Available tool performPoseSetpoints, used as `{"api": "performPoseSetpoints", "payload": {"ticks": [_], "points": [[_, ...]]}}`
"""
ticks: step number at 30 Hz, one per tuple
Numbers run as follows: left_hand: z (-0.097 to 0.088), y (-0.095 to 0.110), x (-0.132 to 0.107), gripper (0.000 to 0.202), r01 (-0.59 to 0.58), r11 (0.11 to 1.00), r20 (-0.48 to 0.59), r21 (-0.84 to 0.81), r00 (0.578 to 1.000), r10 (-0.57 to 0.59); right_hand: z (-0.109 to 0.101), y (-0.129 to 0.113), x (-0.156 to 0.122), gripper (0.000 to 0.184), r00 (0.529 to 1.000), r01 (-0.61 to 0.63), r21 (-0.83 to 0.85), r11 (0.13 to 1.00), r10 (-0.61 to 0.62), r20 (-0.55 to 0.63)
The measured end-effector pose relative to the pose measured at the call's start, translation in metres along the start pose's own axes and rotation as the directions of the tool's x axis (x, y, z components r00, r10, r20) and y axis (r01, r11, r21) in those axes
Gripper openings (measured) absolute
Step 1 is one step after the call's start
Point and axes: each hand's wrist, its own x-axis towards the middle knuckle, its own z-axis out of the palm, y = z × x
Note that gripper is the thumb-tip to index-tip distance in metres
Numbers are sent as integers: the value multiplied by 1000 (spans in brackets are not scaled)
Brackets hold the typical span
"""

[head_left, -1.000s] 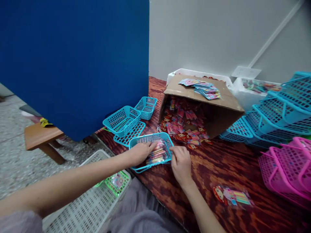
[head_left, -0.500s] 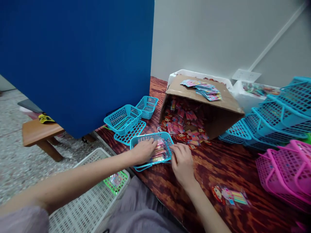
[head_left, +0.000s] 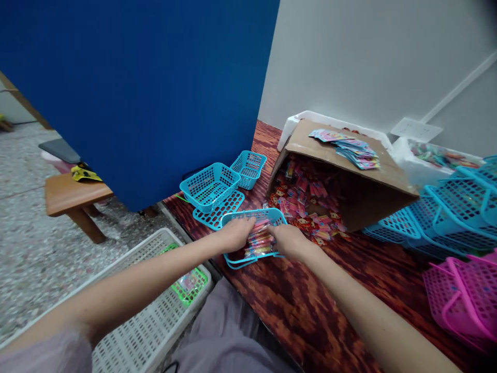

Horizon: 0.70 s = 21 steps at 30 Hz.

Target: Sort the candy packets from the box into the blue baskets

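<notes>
A small blue basket [head_left: 232, 262] sits near the table's front edge, holding a row of pink-and-yellow clear-wrapped packets [head_left: 259, 240]. My left hand [head_left: 237, 235] reaches in over the basket's left side, its fingers closed against the packets. From the right, my right hand [head_left: 289, 241] reaches over the rim with fingers curled onto the same row. Both sets of fingertips are partly hidden among the wrappers. Just beyond the basket, a tipped cardboard box [head_left: 388, 191] spills many doll-faced packets [head_left: 298, 199] onto the table.
Two more blue baskets [head_left: 212, 186] and a flat blue lattice piece [head_left: 217, 211] stand behind. Stacked blue baskets [head_left: 446, 217] and pink baskets [head_left: 458, 295] line the right. A white crate [head_left: 155, 321] lies low at left, beside a wooden stool [head_left: 73, 194]. Flat cards [head_left: 349, 147] rest on the box.
My right hand has moved from the basket's right rim inward onto the packets. The view has shifted slightly. A doll packet on the table at right no longer shows, where my right forearm now lies.
</notes>
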Motion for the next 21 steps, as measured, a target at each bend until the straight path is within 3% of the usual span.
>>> {"api": "performPoseSetpoints", "payload": {"ticks": [4,7,16,19,21], "points": [[-6,-2,5,41,-17,1000,70,7,997,17,2,4,8,46,999,31,-28,999,-30,16],[-5,-2,6,51,-28,999,66,22,997,26,5,3,11,48,999,44,-44,998,-45,0],[0,2,-14,42,-129,989,-134,74,981,138,-2,6,-3,26,982,183,-73,980,-186,-35],[2,9,-18,30,-235,968,-103,87,964,244,-6,4,-10,23,976,217,-72,974,-216,15],[5,12,-18,25,-289,954,-58,80,954,293,-8,0,-12,21,985,173,-78,982,-172,25]]}}
